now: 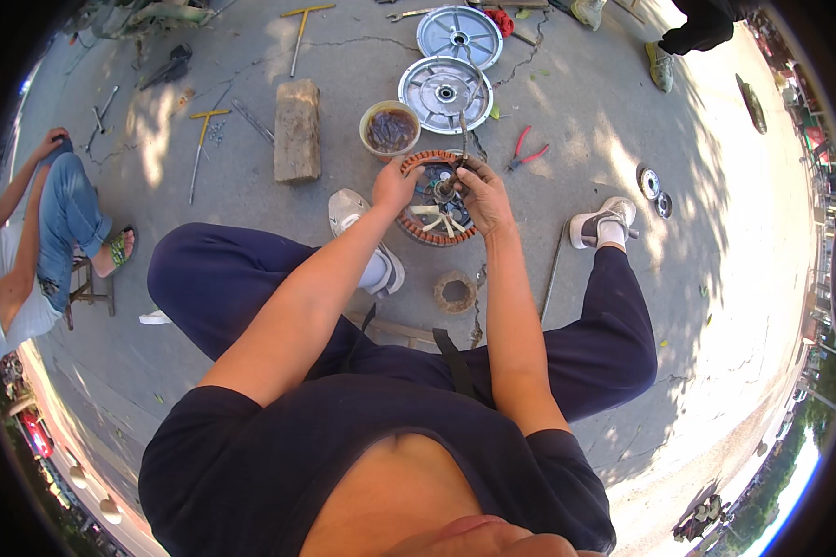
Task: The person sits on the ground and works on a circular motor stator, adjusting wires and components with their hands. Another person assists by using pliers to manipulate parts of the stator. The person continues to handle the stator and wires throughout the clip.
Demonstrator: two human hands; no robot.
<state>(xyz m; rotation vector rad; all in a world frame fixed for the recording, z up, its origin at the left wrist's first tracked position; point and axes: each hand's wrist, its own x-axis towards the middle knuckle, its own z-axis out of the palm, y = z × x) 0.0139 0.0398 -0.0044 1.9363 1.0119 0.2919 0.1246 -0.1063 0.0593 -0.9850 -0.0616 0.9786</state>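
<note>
A round motor stator (pixel 434 233) with copper-coloured windings lies on the concrete between my feet. My left hand (pixel 395 186) grips its upper left rim. My right hand (pixel 483 197) is closed around a thin dark tool (pixel 462 139) that points up from the stator's hub. Pale wires show inside the ring, partly hidden by my hands.
A bowl of brown liquid (pixel 390 129) stands just beyond the stator, with two silver hub covers (pixel 446 93) behind it. Red-handled pliers (pixel 527 150), a wooden block (pixel 297 130), T-handle wrenches (pixel 200 148) and a rusty ring (pixel 455 291) lie around. A seated person (pixel 37 251) is at the left.
</note>
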